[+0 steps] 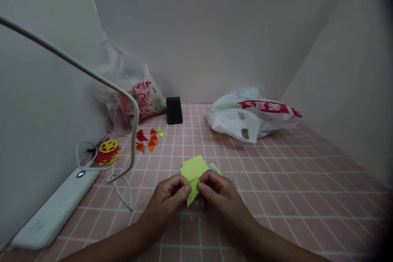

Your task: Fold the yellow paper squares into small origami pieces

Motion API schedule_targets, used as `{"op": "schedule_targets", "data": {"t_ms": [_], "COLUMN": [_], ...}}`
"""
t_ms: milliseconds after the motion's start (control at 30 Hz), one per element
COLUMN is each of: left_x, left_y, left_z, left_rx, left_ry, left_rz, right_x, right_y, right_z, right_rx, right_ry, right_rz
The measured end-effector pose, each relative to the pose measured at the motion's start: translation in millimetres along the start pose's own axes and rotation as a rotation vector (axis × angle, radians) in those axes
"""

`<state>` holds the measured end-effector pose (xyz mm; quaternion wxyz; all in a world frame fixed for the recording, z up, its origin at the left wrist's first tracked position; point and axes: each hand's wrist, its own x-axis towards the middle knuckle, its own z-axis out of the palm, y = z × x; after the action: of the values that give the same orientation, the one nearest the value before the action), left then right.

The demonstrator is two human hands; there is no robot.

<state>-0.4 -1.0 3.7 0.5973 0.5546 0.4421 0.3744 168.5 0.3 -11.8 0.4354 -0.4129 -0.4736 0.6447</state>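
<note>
Between my two hands is a small piece of folded yellow-green paper (193,191), tapering to a point at its lower end. My left hand (170,196) pinches its left edge between thumb and fingers. On the other side, my right hand (219,194) grips the right edge the same way, its lower fingers partly hidden. Just beyond the fingertips lie loose yellow-green paper sheets (194,166), with a bit of purple paper (210,166) showing beside them.
Small folded red, orange and yellow paper pieces (152,142) lie left of centre. Farther left are red and yellow gear-shaped cutouts (108,146), a white power bank (58,208) and a looping cable (135,131). A black phone (174,110) and two plastic bags (245,116) stand at the back.
</note>
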Motion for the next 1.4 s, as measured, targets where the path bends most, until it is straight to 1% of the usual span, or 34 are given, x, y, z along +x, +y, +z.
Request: {"op": "schedule_targets", "data": {"t_ms": [200,400,533,833,1033,1133,1300,1400], "left_x": [0.3,1.5,1.4,2.7,2.9,2.0,2.2,2.4], "left_y": [-3.7,-2.2,-0.9,-0.6,-2.7,-5.0,-7.5,-7.8], "left_z": [0.8,-1.0,-0.4,0.0,1.6,1.4,0.5,0.5], "left_rx": [-0.110,-0.102,-0.113,-0.131,-0.089,-0.086,-0.106,-0.099], "left_ry": [-0.026,-0.039,-0.038,-0.054,-0.058,-0.072,-0.092,-0.084], "left_rz": [-0.021,-0.002,-0.024,-0.076,-0.065,-0.092,-0.112,-0.111], "right_x": [-0.6,-1.1,-1.8,-0.7,-1.8,-2.2,-1.5,-1.9], "right_y": [-1.2,2.3,4.9,-0.2,-2.7,-2.4,-0.3,-1.3], "right_z": [-0.1,-1.2,-2.3,-1.9,-1.9,-2.3,-3.0,-3.1], "right_rx": [-0.045,-0.050,-0.063,-0.161,-0.251,-0.284,-0.311,-0.369], "right_ry": [-0.007,-0.027,-0.024,-0.037,-0.007,0.003,-0.005,-0.002], "right_rz": [-0.015,-0.023,-0.020,-0.072,-0.114,-0.117,-0.124,-0.152]}}
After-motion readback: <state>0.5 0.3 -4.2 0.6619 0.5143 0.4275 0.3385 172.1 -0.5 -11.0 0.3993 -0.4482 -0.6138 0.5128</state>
